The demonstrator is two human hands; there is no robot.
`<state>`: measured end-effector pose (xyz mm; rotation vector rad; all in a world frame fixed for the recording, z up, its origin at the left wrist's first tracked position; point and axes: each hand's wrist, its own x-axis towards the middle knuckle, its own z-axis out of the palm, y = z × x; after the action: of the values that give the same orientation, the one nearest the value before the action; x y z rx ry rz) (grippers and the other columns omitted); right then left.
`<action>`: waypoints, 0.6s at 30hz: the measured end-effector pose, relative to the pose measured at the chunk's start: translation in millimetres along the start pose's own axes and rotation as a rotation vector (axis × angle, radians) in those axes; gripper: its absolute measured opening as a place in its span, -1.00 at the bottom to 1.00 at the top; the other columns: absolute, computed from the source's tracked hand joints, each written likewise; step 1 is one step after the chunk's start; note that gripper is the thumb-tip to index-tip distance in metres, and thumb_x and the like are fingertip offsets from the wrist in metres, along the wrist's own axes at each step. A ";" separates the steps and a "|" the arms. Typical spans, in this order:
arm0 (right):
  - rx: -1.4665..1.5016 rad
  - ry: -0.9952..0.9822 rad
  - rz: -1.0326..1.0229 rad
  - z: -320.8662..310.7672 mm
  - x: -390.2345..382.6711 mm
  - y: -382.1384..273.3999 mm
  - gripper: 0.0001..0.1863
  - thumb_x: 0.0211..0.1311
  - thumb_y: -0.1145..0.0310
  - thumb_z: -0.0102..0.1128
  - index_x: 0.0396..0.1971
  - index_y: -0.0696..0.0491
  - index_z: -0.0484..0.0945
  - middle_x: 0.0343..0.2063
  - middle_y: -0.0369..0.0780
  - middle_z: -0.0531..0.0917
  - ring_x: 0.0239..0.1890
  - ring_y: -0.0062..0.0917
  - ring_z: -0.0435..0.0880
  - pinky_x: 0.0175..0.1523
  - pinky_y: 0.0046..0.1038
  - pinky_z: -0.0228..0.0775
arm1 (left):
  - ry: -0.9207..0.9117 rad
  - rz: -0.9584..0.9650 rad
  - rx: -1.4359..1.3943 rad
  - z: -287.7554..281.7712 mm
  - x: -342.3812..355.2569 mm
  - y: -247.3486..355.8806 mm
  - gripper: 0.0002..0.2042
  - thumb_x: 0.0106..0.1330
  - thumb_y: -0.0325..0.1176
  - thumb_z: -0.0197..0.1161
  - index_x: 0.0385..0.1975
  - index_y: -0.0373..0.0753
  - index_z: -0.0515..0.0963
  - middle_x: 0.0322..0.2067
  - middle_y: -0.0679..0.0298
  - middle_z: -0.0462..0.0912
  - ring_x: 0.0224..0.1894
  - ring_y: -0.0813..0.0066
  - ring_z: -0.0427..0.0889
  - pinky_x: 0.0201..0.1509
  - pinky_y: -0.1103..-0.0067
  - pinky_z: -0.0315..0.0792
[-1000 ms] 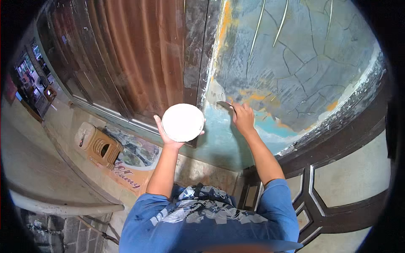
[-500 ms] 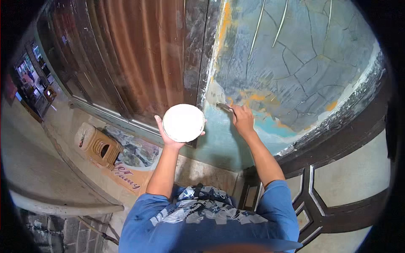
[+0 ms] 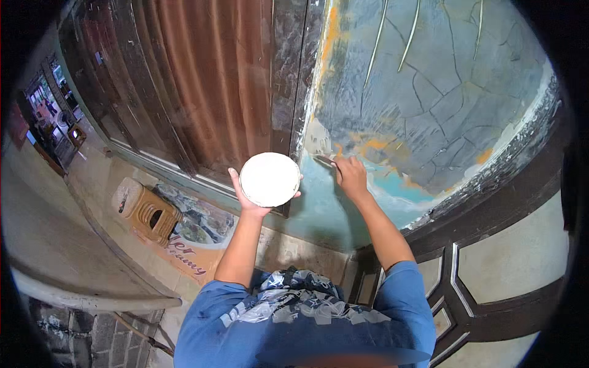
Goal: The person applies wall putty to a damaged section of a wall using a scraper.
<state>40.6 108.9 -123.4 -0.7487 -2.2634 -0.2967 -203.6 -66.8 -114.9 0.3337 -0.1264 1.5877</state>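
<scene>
My left hand (image 3: 250, 199) holds a round white tub (image 3: 270, 179) from below and the side, thumb at its left edge and fingertips at its right. The tub's face is so bright that its content cannot be made out. To the right, my right hand (image 3: 352, 178) is closed round a slim putty knife (image 3: 324, 159). Its blade lies against the painted wall (image 3: 331, 205), just under a pale grey-white patch (image 3: 317, 136) beside the door frame. Grey, turquoise and orange areas with dark crack-like lines cover this wall.
On the left, a brown stool (image 3: 147, 211) stands on a printed sheet (image 3: 196, 260) on the floor. A dark wooden frame with brown curtains (image 3: 208, 92) borders the wall. Dark-framed panels (image 3: 509, 264) curve round at the right, and a rounded ledge (image 3: 92, 300) runs lower left.
The putty knife has tilted flatter and its blade has moved slightly down along the wall. The tub has shifted slightly to the right in view, and the whole view has moved a little.
</scene>
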 end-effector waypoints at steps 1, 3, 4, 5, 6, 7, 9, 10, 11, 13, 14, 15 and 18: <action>0.032 0.001 -0.014 0.0 -1.4 -2.5 -0.76 0.10 0.44 0.27 -0.18 -0.04 0.63 -0.36 -0.24 0.67 -0.25 -0.26 0.56 -0.20 -0.21 0.38 | 0.007 0.006 0.042 -0.3 0.8 0.2 0.14 0.04 0.72 -0.23 0.45 -0.12 0.16 0.40 -0.22 0.18 0.29 -0.67 0.22 0.13 -0.51 0.20; 0.032 -0.012 -0.024 3.6 -4.6 0.8 -0.77 0.10 0.44 0.27 -0.19 -0.04 0.62 -0.35 -0.24 0.67 -0.26 -0.26 0.56 -0.19 -0.20 0.38 | 0.016 0.009 0.084 -3.4 2.7 0.4 0.14 0.04 0.72 -0.23 0.45 -0.13 0.16 0.40 -0.21 0.19 0.29 -0.65 0.23 0.13 -0.51 0.20; 0.034 -0.026 -0.040 1.6 -1.2 -1.0 -0.77 0.10 0.44 0.27 -0.20 -0.04 0.62 -0.34 -0.24 0.67 -0.26 -0.26 0.56 -0.19 -0.20 0.38 | 0.009 0.004 0.102 -6.3 3.8 0.9 0.14 0.04 0.72 -0.22 0.45 -0.13 0.17 0.40 -0.21 0.19 0.29 -0.64 0.23 0.14 -0.50 0.21; -0.063 -0.188 0.069 -4.9 3.5 0.5 -0.77 0.12 0.43 0.27 -0.18 -0.04 0.63 -0.30 -0.25 0.69 -0.25 -0.26 0.57 -0.17 -0.19 0.39 | 0.001 0.000 0.120 -8.9 4.5 1.7 0.13 0.05 0.72 -0.22 0.45 -0.13 0.17 0.40 -0.21 0.19 0.30 -0.62 0.24 0.14 -0.50 0.21; -0.062 -0.190 0.069 -6.0 9.1 1.9 -0.77 0.12 0.43 0.27 -0.18 -0.04 0.63 -0.30 -0.25 0.69 -0.25 -0.26 0.57 -0.17 -0.19 0.39 | 0.004 0.000 0.118 -11.4 4.4 3.4 0.13 0.05 0.72 -0.22 0.45 -0.13 0.17 0.40 -0.21 0.19 0.30 -0.62 0.24 0.14 -0.50 0.21; -0.015 -0.077 0.073 -7.4 12.6 5.6 -0.76 0.13 0.43 0.27 -0.17 -0.03 0.63 -0.29 -0.25 0.69 -0.25 -0.26 0.57 -0.17 -0.18 0.39 | 0.018 0.002 0.107 -9.4 5.2 3.2 0.13 0.05 0.72 -0.22 0.45 -0.12 0.17 0.40 -0.21 0.19 0.29 -0.63 0.24 0.14 -0.50 0.20; 0.038 0.074 0.055 -9.5 16.3 12.2 -0.74 0.15 0.42 0.29 -0.13 -0.02 0.63 -0.27 -0.25 0.70 -0.24 -0.26 0.57 -0.17 -0.18 0.39 | 0.044 -0.004 0.091 -4.8 8.3 1.7 0.13 0.04 0.72 -0.22 0.46 -0.11 0.15 0.41 -0.21 0.17 0.30 -0.63 0.21 0.14 -0.51 0.20; 0.037 0.073 0.058 -8.6 14.2 12.6 -0.74 0.15 0.42 0.29 -0.13 -0.02 0.63 -0.27 -0.25 0.70 -0.24 -0.26 0.57 -0.17 -0.18 0.39 | 0.046 -0.007 0.090 -4.5 8.4 1.1 0.13 0.04 0.72 -0.22 0.46 -0.11 0.15 0.41 -0.21 0.17 0.30 -0.63 0.21 0.14 -0.51 0.20; 0.040 0.064 0.040 -6.9 11.6 11.9 -0.73 0.14 0.42 0.29 -0.13 -0.02 0.63 -0.28 -0.25 0.70 -0.24 -0.26 0.57 -0.17 -0.18 0.39 | 0.030 -0.019 0.063 -4.4 8.3 0.8 0.14 0.04 0.72 -0.21 0.46 -0.11 0.14 0.41 -0.21 0.15 0.31 -0.64 0.19 0.14 -0.51 0.19; 0.028 -0.013 0.018 -1.4 3.2 9.9 -0.72 0.10 0.43 0.30 -0.14 -0.01 0.62 -0.31 -0.25 0.69 -0.24 -0.27 0.57 -0.16 -0.19 0.40 | 0.032 -0.023 0.026 -3.3 8.0 0.9 0.14 0.04 0.72 -0.20 0.47 -0.10 0.11 0.43 -0.23 0.11 0.32 -0.67 0.16 0.14 -0.52 0.17; 0.027 -0.009 0.015 1.9 -1.2 9.7 -0.72 0.10 0.43 0.30 -0.14 -0.01 0.62 -0.31 -0.25 0.69 -0.24 -0.27 0.57 -0.16 -0.19 0.40 | 0.028 -0.022 0.028 -3.4 7.9 0.4 0.14 0.04 0.72 -0.20 0.47 -0.10 0.11 0.43 -0.23 0.11 0.32 -0.67 0.16 0.14 -0.52 0.17; 0.005 -0.018 -0.032 5.1 -4.8 9.8 -0.73 0.09 0.44 0.31 -0.15 -0.01 0.62 -0.31 -0.25 0.69 -0.24 -0.26 0.57 -0.16 -0.19 0.39 | 0.018 -0.029 0.027 -3.3 7.7 -0.2 0.14 0.04 0.72 -0.20 0.48 -0.11 0.11 0.42 -0.23 0.12 0.31 -0.67 0.16 0.14 -0.53 0.16; 0.005 -0.080 -0.007 4.0 1.5 8.0 -0.74 0.09 0.43 0.31 -0.17 0.00 0.62 -0.32 -0.25 0.69 -0.23 -0.26 0.57 -0.13 -0.18 0.38 | 0.016 -0.005 0.065 -2.5 6.6 -1.1 0.15 0.04 0.72 -0.20 0.47 -0.12 0.11 0.41 -0.25 0.13 0.30 -0.67 0.19 0.14 -0.52 0.18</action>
<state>42.2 117.7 -125.2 -0.7620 -2.3414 -0.2691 -202.8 -59.7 -115.4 0.3712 -0.0613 1.5914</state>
